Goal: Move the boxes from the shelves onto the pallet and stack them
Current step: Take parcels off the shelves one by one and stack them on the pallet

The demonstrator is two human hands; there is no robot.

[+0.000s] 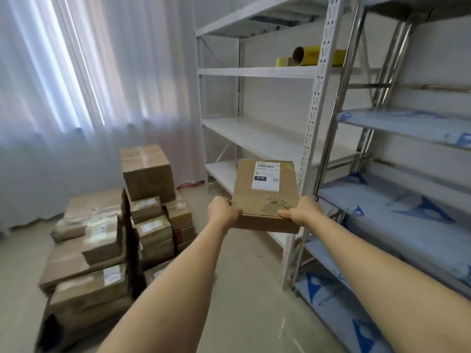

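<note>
My left hand (222, 213) and right hand (298, 212) pinch the flat cardboard box (265, 197) by its near corners; it seems light and stiff.

Held box: the flat brown cardboard box with a white label (265, 194) is in the air between the left hand (222, 212) and right hand (303, 212), in front of the white metal shelving unit (257, 72).
Stack: brown cardboard boxes (109, 240) lie on the floor, left of the shelving (pallet beneath hidden).
Upper shelf: yellow film rolls (305, 56).
Right: second shelving unit (407, 123), beside the first.
</note>
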